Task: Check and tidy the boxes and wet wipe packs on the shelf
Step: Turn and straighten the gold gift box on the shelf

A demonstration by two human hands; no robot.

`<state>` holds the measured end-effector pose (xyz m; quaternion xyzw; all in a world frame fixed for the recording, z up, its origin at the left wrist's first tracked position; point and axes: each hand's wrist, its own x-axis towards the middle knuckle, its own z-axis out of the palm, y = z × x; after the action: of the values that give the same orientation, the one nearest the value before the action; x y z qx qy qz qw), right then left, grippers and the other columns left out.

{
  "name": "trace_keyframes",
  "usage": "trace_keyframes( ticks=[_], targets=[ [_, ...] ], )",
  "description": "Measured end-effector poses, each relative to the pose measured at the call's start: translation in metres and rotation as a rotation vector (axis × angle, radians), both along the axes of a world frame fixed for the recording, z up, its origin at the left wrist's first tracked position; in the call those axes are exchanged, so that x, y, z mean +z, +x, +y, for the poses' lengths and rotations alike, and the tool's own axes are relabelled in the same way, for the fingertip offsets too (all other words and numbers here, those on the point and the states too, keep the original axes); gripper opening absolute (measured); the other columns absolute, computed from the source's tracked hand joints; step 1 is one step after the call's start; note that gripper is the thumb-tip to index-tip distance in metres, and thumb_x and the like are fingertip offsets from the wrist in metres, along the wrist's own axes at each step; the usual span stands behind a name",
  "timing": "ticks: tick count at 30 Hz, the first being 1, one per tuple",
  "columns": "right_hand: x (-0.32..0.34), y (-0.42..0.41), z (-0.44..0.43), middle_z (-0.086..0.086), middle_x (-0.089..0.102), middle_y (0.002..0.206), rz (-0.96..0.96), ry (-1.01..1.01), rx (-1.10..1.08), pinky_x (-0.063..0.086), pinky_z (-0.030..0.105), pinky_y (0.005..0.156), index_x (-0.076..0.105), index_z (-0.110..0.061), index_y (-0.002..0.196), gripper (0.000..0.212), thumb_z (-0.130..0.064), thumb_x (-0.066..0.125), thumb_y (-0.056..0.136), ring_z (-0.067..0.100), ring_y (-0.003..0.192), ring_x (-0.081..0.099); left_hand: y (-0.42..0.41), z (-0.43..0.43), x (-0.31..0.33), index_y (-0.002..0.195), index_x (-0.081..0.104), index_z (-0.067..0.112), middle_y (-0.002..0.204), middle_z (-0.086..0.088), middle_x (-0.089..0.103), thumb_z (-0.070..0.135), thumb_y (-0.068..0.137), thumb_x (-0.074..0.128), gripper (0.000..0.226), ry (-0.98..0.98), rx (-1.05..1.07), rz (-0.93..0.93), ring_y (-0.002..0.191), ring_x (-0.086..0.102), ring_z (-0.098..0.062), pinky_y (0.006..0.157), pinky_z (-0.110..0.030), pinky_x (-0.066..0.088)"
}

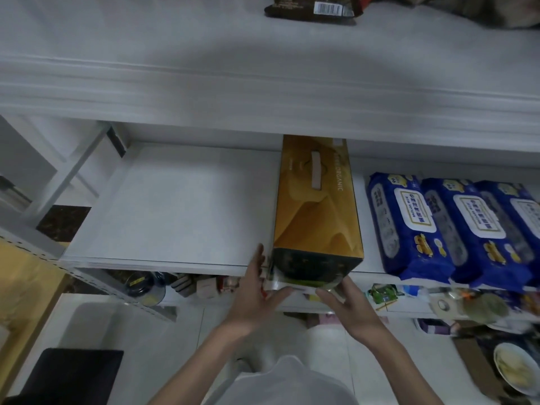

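A tall golden-yellow box (317, 206) with a carry handle on top and a dark front end stands lengthwise on the white shelf (175, 206), its front end just over the shelf's edge. My left hand (257, 299) lies against its front left corner, fingers straight along the side and thumb across the lower front. My right hand (347, 305) touches the lower right of the front end with straight fingers. Three blue wet wipe packs (406, 226) (479, 229) (526, 217) lie side by side to the right of the box, a small gap between box and first pack.
Bare shelf board spreads to the left of the box. The upper shelf (204, 68) overhangs and carries a dark packet (312, 7). Small goods (204, 285) crowd the lower shelf. A bowl (514, 372) sits low right, a dark stool (76, 372) low left.
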<state>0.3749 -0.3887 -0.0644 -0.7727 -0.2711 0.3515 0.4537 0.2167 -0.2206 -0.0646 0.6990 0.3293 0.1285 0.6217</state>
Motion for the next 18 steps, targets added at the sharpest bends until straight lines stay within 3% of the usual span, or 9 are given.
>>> trace_keyframes(
  ticks=[6, 8, 10, 12, 15, 18],
  targets=[
    [0.009, -0.018, 0.000, -0.022, 0.065, 0.133, 0.013, -0.010, -0.063, 0.049, 0.023, 0.101, 0.056, -0.036, 0.139, 0.040, -0.036, 0.063, 0.100, -0.002, 0.124, 0.058, 0.009, -0.014, 0.011, 0.160, 0.010, 0.030, 0.160, 0.007, 0.037, 0.051, 0.089, 0.065, 0.092, 0.079, -0.046, 0.067, 0.147, 0.036, -0.013, 0.120, -0.043, 0.035],
    [0.014, -0.027, -0.009, -0.028, 0.064, 0.126, -0.024, -0.021, -0.047, 0.049, 0.017, 0.098, 0.056, -0.040, 0.132, 0.032, -0.033, 0.063, 0.101, -0.014, 0.116, 0.058, 0.000, -0.023, 0.010, 0.160, 0.014, 0.023, 0.158, 0.002, 0.040, 0.033, 0.093, 0.068, 0.087, 0.056, -0.019, 0.083, 0.147, 0.037, -0.016, 0.115, -0.024, 0.039],
    [0.020, -0.038, -0.021, -0.023, 0.069, 0.122, -0.044, -0.025, -0.053, 0.051, 0.015, 0.098, 0.056, -0.043, 0.125, 0.027, -0.031, 0.063, 0.101, -0.013, 0.112, 0.062, -0.015, -0.035, 0.013, 0.157, 0.025, 0.015, 0.154, -0.001, 0.046, 0.022, 0.093, 0.069, 0.078, 0.095, 0.033, 0.070, 0.145, 0.039, -0.017, 0.107, -0.010, 0.039],
    [0.029, -0.049, -0.029, -0.016, 0.073, 0.119, -0.039, 0.003, -0.057, 0.050, 0.008, 0.092, 0.057, -0.044, 0.122, 0.025, -0.030, 0.063, 0.101, 0.001, 0.114, 0.066, -0.030, -0.046, 0.019, 0.155, 0.030, 0.016, 0.149, 0.008, 0.050, 0.036, 0.091, 0.067, 0.076, 0.209, 0.056, 0.025, 0.143, 0.041, -0.008, 0.114, -0.025, 0.040],
    [0.055, -0.061, -0.032, -0.035, 0.065, 0.115, -0.030, 0.069, -0.091, 0.048, 0.001, 0.084, 0.054, -0.048, 0.126, 0.032, -0.041, 0.063, 0.096, -0.007, 0.116, 0.062, -0.040, -0.050, 0.047, 0.156, 0.026, 0.034, 0.144, 0.020, 0.049, 0.070, 0.082, 0.058, 0.089, 0.238, 0.079, -0.007, 0.139, 0.043, -0.003, 0.112, -0.044, 0.046],
    [0.082, -0.063, -0.030, -0.030, 0.070, 0.113, -0.023, 0.187, -0.117, 0.060, 0.020, 0.088, 0.061, -0.033, 0.130, 0.043, -0.044, 0.062, 0.088, -0.005, 0.114, 0.065, -0.037, -0.047, 0.081, 0.155, 0.026, 0.038, 0.146, 0.013, 0.048, 0.079, 0.080, 0.052, 0.090, 0.323, 0.097, -0.052, 0.139, 0.044, -0.011, 0.109, -0.047, 0.048]
  ],
)
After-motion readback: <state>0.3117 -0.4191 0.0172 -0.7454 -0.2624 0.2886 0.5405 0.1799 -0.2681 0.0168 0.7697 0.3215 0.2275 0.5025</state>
